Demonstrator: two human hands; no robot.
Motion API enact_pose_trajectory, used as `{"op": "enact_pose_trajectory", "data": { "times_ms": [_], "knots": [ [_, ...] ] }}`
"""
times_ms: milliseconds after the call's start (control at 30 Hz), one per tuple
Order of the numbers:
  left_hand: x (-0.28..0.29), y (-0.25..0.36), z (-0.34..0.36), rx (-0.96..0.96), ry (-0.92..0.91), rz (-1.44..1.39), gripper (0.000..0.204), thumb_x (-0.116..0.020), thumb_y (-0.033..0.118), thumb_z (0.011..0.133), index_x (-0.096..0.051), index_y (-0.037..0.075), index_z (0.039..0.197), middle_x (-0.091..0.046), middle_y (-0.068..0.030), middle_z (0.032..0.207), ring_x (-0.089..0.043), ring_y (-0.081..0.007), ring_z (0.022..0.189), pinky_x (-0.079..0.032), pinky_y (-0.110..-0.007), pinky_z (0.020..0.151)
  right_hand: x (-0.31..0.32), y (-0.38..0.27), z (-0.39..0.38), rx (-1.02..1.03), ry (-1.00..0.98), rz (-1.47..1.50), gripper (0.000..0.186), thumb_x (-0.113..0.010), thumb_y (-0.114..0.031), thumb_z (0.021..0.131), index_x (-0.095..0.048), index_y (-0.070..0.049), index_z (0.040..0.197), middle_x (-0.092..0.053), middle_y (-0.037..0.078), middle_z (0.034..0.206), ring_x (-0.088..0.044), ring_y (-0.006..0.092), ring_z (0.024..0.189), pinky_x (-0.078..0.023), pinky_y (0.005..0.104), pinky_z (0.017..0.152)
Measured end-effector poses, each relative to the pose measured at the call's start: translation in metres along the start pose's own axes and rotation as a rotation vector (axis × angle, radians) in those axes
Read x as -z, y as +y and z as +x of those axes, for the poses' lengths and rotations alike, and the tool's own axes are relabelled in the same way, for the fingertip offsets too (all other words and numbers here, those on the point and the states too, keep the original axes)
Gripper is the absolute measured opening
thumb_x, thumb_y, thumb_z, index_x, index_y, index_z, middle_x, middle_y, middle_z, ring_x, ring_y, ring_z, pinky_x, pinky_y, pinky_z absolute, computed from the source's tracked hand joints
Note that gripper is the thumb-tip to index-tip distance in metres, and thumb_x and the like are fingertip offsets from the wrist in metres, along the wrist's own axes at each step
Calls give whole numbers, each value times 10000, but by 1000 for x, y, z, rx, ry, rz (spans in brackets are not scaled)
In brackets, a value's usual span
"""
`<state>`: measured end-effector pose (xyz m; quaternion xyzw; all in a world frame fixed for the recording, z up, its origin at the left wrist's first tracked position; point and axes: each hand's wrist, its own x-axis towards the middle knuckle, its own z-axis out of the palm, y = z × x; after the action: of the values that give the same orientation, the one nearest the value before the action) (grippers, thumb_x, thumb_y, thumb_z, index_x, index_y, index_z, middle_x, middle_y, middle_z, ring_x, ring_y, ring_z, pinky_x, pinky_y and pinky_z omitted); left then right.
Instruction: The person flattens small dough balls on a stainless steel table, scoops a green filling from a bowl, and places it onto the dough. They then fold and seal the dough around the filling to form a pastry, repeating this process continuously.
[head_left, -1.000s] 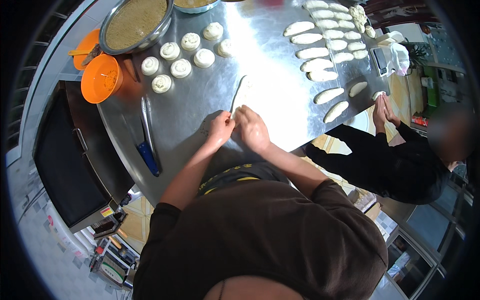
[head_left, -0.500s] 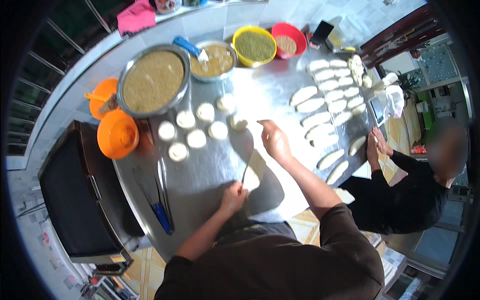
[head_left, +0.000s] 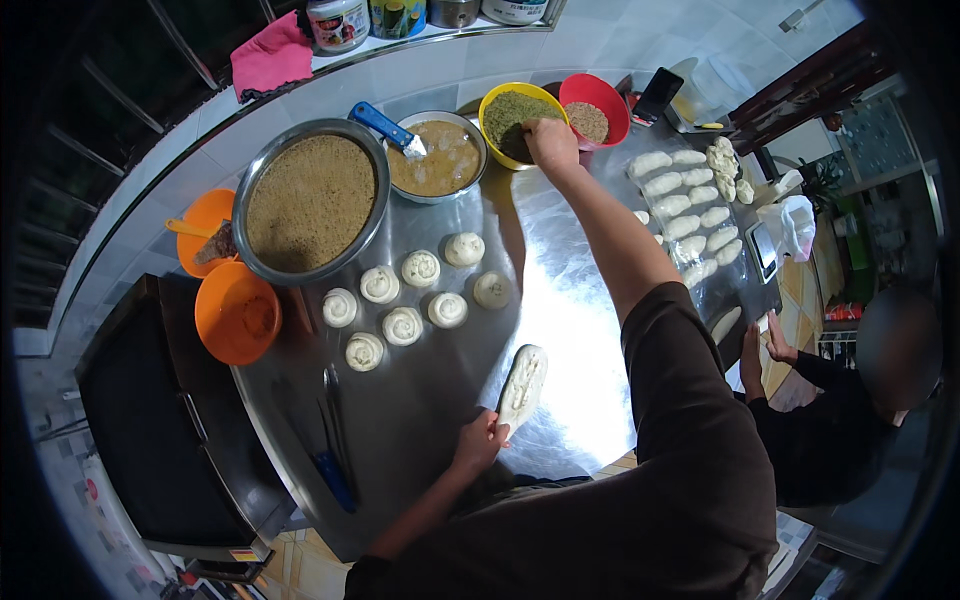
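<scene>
Since the earlier head view, the right hand (head_left: 548,143) has moved up to the yellow bowl (head_left: 494,150) at the counter's (head_left: 440,382) far edge, its fingertips hidden in green filling (head_left: 513,108), so their grip cannot be told. Near the near edge, the left hand's (head_left: 478,445) fingers pinch one flattened dough strip (head_left: 522,390), uncoiled. Eight coiled rounds (head_left: 402,325) look shaped; plain dough pieces (head_left: 675,205) toward the right edge remain uncoiled.
</scene>
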<state>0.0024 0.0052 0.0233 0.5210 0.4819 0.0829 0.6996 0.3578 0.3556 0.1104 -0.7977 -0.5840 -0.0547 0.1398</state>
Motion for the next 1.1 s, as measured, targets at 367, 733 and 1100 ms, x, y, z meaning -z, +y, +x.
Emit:
{"op": "enact_pose_trajectory", "data": {
  "times_ms": [367,733,1100],
  "knots": [
    [-5,9,-6,-21,9,53,246,-613,223,886,-573,-18,911,-658,-134,738,-686,-173,658,-504,-315,627,10,29,23,-350,193,590,122,-724,-108,779,-733,-23,866,-703,96,719,-672,144,636,-535,285,629],
    [-11,-4,3,-128,116,97,180,-608,163,873,-587,-13,900,-676,-113,741,-679,-168,648,-523,-321,613,39,11,-307,-391,-467,1099,73,-637,-8,837,-705,10,852,-674,40,750,-603,96,677,-513,256,663],
    [-5,-13,-1,-154,73,77,163,-599,117,895,-567,-24,969,-679,-102,775,-689,-163,644,-514,-286,595,36,-53,-413,62,-136,341,377,-524,-44,815,-589,-19,1185,-561,126,1168,-520,310,1114,-417,408,973]
  ]
}}
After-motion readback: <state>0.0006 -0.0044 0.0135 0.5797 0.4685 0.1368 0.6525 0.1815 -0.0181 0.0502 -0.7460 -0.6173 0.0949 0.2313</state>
